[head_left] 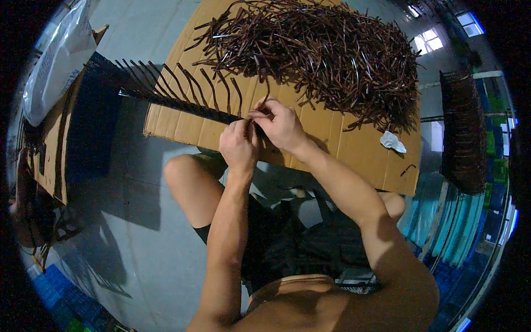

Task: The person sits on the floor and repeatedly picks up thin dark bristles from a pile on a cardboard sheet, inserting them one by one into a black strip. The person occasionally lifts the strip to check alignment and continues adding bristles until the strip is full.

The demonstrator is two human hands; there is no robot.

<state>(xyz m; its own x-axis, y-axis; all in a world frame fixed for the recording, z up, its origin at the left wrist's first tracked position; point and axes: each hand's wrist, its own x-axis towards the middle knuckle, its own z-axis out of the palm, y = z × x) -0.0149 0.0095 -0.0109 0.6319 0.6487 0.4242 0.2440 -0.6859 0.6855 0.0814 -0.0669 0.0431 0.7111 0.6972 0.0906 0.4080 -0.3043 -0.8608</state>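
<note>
My left hand (239, 145) closes round near end of strip (191, 107), fingertips hidden, likely steadying it; far end juts past cardboard (343, 141). My right hand (283, 126) pinches stick (268, 90) just beside, probably for control. Pile (315, 50) lies ahead, within reach.

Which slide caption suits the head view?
Left hand and right hand at a long dark strip bearing thin brown rods, near a tangled brown heap.

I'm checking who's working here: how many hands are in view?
2: the left hand at the right end of the dark strip, the right hand beside it over the cardboard. Dim edges could hide others.
</note>
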